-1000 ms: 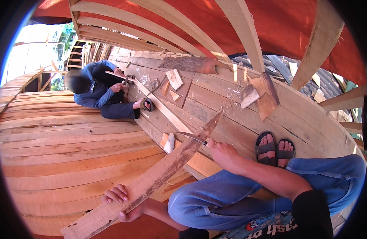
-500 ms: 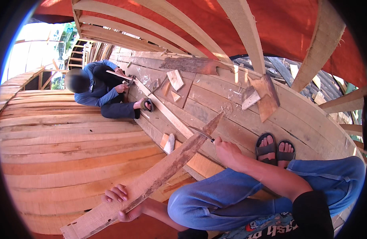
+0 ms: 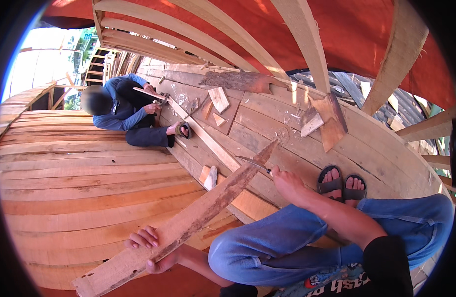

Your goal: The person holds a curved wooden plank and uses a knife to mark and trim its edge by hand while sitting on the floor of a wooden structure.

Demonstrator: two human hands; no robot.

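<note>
A rough-edged plank [image 3: 188,220] is being held slantwise above the floorboards [image 3: 260,116], its near portion being clasped by the left hand [image 3: 147,238]. A curved knife [image 3: 254,163] (its handle being clenched in the right hand [image 3: 288,185]) is being held across the tapering far end. Beyond, a long batten [image 3: 208,137] is being neighboured by a seated co-worker [image 3: 121,119].

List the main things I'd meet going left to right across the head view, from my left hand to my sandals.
Left hand → pale chunk → knife → right hand → sandals.
</note>
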